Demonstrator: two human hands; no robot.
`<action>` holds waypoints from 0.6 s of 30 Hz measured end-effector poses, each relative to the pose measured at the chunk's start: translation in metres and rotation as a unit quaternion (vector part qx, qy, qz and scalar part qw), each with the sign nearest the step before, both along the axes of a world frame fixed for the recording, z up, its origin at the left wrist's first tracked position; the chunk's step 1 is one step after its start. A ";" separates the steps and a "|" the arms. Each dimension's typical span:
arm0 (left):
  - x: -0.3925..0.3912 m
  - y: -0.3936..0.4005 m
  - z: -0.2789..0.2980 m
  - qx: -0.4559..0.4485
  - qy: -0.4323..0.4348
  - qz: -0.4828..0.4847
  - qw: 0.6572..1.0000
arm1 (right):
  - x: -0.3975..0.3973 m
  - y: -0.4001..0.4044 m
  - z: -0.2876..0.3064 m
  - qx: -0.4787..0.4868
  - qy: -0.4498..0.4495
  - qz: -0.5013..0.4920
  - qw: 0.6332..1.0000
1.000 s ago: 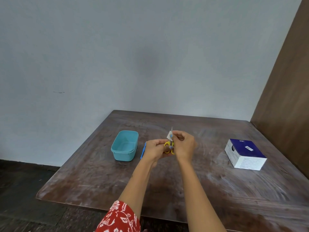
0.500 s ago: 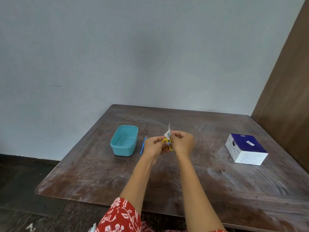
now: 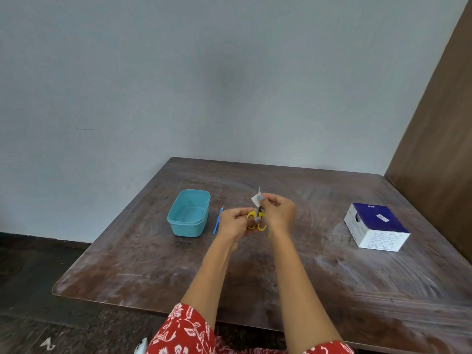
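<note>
Above the middle of the wooden table (image 3: 255,264) my two hands meet. My left hand (image 3: 233,223) grips small scissors with yellow handles (image 3: 256,221), blades pointing up. My right hand (image 3: 278,212) pinches a small white piece of paper (image 3: 256,199) with a blue mark, right at the scissor blades. The blades are mostly hidden behind the paper and fingers, so I cannot tell how far they are spread.
A teal plastic tub (image 3: 189,213) stands to the left of my hands, with a thin blue stick (image 3: 217,222) lying between it and my left hand. A blue-and-white box (image 3: 375,227) sits at the right. A brown panel (image 3: 439,123) borders the right side.
The hands stay together on the scissors and paper with almost no motion. The view has shifted slightly as my head moved, so the table sits a bit differently in frame.
</note>
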State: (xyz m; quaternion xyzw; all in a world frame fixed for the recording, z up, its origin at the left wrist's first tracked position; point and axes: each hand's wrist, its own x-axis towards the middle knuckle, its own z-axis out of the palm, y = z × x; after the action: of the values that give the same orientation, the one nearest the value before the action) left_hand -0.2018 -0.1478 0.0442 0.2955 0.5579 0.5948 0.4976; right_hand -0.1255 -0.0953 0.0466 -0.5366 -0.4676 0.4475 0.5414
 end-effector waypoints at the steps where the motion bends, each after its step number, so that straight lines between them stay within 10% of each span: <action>1: 0.001 -0.001 0.001 0.001 0.001 -0.001 1.000 | 0.000 0.002 0.001 0.005 0.003 -0.003 1.000; 18: 0.005 0.007 -0.007 -0.016 0.028 0.020 0.999 | 0.005 0.008 -0.012 -0.015 -0.012 0.024 1.000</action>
State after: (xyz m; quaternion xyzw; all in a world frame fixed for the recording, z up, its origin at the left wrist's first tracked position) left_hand -0.1969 -0.1404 0.0374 0.2930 0.5870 0.5872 0.4742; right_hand -0.1204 -0.0872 0.0344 -0.5383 -0.4800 0.4614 0.5166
